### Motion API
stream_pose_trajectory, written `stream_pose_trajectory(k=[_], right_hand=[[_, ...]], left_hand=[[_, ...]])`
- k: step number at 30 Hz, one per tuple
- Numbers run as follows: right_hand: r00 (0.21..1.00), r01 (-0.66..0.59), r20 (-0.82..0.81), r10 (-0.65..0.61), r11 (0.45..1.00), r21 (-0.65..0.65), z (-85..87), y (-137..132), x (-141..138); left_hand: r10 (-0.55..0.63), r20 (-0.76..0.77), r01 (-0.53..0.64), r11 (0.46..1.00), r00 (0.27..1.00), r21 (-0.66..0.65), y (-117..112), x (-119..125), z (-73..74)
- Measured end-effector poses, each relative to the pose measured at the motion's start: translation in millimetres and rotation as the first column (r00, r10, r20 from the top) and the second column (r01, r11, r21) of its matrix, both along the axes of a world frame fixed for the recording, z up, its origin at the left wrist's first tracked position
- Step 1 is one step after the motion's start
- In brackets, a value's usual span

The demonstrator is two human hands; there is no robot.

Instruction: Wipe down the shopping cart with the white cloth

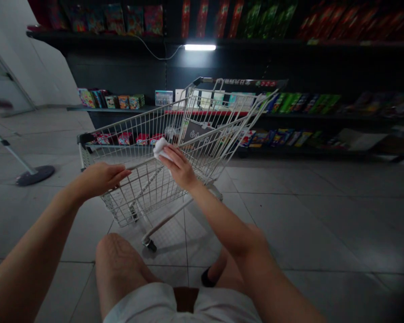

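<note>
Dark metal shelving (pixel 121 67) fills the back of the shop, stocked with brightly packed boxes (pixel 299 103) and lit by a tube lamp (pixel 199 47), while pale floor tiles (pixel 299 220) spread toward the person. A white wire shopping cart (pixel 144 197) stands on those tiles, directly ahead of the seated or crouching person's bare knee (pixel 116 264).

The right hand (pixel 178 167) sits on the cart's top rail, its fingers (pixel 170 157) closed around a crumpled white cloth (pixel 160 149), which bulges out just beyond the fingertips and presses against the wire. The left hand (pixel 99 179) lies further along the same near side, its fingers (pixel 121 173) loosely curved at the rail; whether they actually close around it cannot be told from this view.

The main risk lies in that loose cloth: a slackened pinch could let it drop through or into the basket. Pressing hard on the rail could also send the cart rolling on its castors, such as the one (pixel 149 243) below and just nearer than the fingers, or tip it toward the low shelf beyond the basket. A dark-based stand (pixel 35 175) sits well left of the left fingers.
</note>
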State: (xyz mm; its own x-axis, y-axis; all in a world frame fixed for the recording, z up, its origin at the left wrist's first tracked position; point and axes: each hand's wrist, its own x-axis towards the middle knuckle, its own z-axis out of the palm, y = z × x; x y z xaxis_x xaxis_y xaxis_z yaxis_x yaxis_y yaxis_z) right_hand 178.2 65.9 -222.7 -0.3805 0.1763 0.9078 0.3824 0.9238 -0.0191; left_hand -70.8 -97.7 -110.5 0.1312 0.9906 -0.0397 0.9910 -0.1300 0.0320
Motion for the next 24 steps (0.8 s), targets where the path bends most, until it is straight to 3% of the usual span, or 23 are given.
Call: stream_pose_trajectory(k=[2,4,7,9,12,14,16,18,20,22,24], right_hand=[[0.994,0.08,-0.077,-0.083,0.996,-0.039,1.0,23,24],[0.928,0.233,-0.263,-0.264,0.962,-0.141,-1.9,48,48],[0.816,0.307,-0.416,-0.401,0.911,-0.275,-29.9,57,48],[0.86,0.242,-0.37,-0.352,0.919,-0.311,-68.7,37,21],[0.959,0.107,-0.2,-0.203,0.907,-0.408,-141.8,-9,-15],[0.995,0.001,-0.082,-0.049,0.863,-0.506,-180.8,-31,-17],[0.993,-0.096,-0.002,0.114,0.822,-0.561,-198.1,-35,-1],[0.988,-0.142,-0.023,0.154,0.834,-0.532,-191.1,-25,21],[0.986,-0.107,-0.16,0.037,0.884,-0.455,-167.6,-7,34],[0.931,-0.02,-0.336,-0.144,0.898,-0.44,-141.9,9,27],[0.841,0.039,-0.445,-0.307,0.855,-0.517,-126.6,12,-1]], left_hand=[[-0.025,0.055,0.026,0.999,0.998,-0.029,-2,-8,2.3],[-0.016,0.098,0.023,0.997,0.995,-0.069,0,-12,7.7],[0.015,0.116,-0.006,0.997,0.993,-0.08,13,2,19.6],[-0.018,0.104,0.018,1.0,0.994,-0.001,30,25,26.2],[-0.093,0.035,0.089,0.992,0.995,0.093,58,61,28.6],[-0.092,0.009,0.091,0.992,0.996,0.092,73,74,25.2],[-0.063,0.016,0.061,0.994,0.998,0.092,82,75,20.0],[-0.035,0.032,0.032,0.995,0.999,0.099,85,68,15.6],[-0.024,0.031,0.021,0.994,0.999,0.111,86,59,13.0],[-0.029,0.03,0.025,0.992,0.999,0.123,86,53,11.7],[-0.033,0.04,0.027,0.991,0.999,0.127,87,52,11.0]])
